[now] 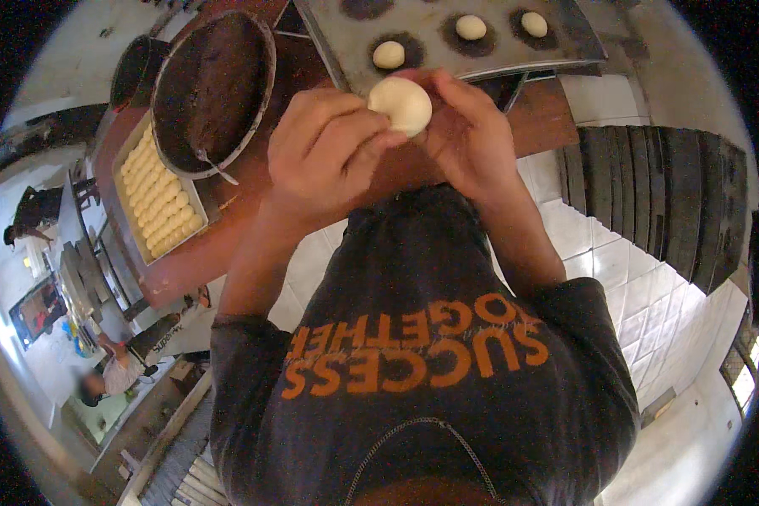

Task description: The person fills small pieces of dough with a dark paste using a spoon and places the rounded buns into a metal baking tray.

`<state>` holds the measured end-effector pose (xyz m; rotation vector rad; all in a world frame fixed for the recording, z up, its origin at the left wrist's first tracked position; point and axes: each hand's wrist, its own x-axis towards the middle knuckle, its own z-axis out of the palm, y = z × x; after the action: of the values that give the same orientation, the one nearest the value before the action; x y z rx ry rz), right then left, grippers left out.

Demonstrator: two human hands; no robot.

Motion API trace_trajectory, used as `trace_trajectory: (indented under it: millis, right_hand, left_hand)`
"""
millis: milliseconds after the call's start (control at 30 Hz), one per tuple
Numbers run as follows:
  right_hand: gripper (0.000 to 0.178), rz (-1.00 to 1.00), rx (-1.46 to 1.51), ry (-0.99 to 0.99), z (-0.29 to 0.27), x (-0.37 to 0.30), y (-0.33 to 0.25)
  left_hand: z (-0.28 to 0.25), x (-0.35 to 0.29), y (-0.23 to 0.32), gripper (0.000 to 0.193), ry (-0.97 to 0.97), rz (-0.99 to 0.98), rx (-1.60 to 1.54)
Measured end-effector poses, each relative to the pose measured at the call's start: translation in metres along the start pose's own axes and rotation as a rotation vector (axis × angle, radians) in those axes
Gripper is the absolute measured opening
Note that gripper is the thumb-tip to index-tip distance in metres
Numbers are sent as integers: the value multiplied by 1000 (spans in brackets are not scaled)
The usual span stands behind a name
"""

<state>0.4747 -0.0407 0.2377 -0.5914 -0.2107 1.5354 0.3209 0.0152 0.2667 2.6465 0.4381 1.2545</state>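
A round, pale dough ball (407, 104) is held up between my two hands, above the table's edge. My left hand (327, 152) pinches its left side with curled fingers and thumb. Around its right side and underneath, my right hand (472, 135) cups it. Just beyond my hands lies a metal baking tray (514, 61) with dark round patches on it. Smaller dough balls sit on these patches: one (388, 56) nearest my hands, another (471, 28) in the middle and a third (534, 24) further right.
On the reddish-brown table (202, 253), left, a big bowl (266, 93) with dark filling holds a spoon (218, 167). Beside it is a pan of small dough pieces (158, 202) in rows. Dark trays (649, 198) stand stacked at right. Another person (122, 371) is at far left.
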Motion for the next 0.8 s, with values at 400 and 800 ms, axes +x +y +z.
trace_trajectory:
  millis: [400,800]
  right_hand:
    - [39,173,-133,-134,-14,-28,-23]
    - [48,261,-122,-121,-29,-8,-19]
  left_hand:
    - [31,-1,19,23,52,11,-125]
    - [31,-24,43,64,455,-639,-490]
